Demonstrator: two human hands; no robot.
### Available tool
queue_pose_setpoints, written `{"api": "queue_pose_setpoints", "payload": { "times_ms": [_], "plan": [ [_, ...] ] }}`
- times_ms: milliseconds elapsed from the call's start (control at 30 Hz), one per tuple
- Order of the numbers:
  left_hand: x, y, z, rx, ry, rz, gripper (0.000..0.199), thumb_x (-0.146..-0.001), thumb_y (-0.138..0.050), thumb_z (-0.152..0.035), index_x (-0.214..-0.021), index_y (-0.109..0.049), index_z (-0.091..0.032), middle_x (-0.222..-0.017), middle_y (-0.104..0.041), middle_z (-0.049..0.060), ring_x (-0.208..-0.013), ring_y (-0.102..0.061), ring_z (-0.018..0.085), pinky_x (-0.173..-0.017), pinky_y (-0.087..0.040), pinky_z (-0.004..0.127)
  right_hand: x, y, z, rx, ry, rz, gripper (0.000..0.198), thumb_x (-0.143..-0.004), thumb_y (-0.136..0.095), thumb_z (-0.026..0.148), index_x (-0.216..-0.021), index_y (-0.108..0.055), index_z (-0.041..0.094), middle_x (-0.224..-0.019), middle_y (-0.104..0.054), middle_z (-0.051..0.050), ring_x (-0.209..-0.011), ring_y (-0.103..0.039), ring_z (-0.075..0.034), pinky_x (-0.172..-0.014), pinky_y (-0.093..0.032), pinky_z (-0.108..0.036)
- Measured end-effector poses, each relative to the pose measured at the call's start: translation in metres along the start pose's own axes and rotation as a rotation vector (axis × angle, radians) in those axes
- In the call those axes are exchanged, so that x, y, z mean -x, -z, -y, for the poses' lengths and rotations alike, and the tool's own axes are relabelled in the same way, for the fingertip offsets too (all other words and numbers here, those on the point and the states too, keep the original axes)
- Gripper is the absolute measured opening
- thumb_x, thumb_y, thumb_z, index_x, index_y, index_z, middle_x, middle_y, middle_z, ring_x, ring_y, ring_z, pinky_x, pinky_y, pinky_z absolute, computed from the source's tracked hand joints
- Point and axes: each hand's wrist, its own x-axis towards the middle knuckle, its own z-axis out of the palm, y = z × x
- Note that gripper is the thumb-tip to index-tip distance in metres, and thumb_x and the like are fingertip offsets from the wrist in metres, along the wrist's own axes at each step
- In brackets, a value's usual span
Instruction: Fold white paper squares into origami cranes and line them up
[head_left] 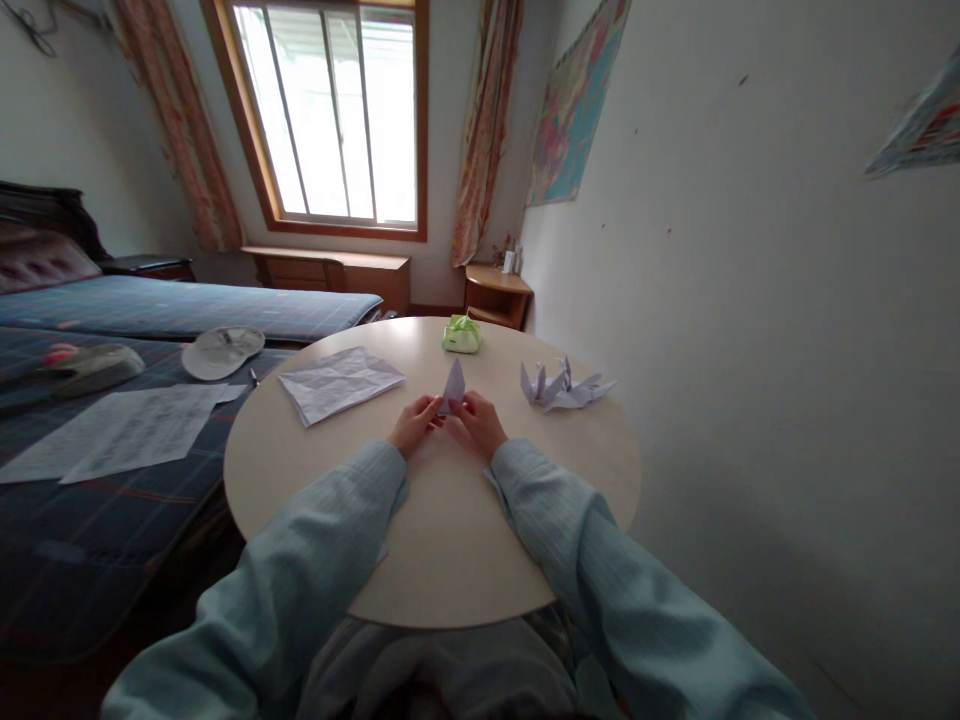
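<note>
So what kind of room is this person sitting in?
Most likely a bedroom in a home: a bed with a plaid cover stands at the left, a dark headboard shows behind it, and patterned curtains hang beside the window.

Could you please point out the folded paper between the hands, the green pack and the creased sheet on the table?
Folded paper (pixel 454 380): head view, on its pointed upper part.
Green pack (pixel 461 337): head view, on its front side.
Creased sheet (pixel 341 382): head view, near its middle.
</note>
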Motion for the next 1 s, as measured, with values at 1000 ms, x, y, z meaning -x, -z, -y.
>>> {"api": "queue_pose_setpoints", "payload": {
  "times_ms": [1000],
  "plan": [
    [-0.0053,0.0022,0.0067,-0.012,-0.027,-0.021,0.031,-0.063,-0.056,-0.045,-0.07,-0.052,-0.015,-0.056,-0.055,-0.002,-0.051,-0.054,0.009,-0.047,-0.036,0.019,-0.0001,-0.0007,0.0009,-0.021,-0.091,-0.003,0.009,-0.075,-0.047,0.023,-0.081,-0.052,0.017,-0.068,-0.058,0.0,-0.06,-0.055,-0.01,-0.059,-0.044,-0.023]
  ]
}}
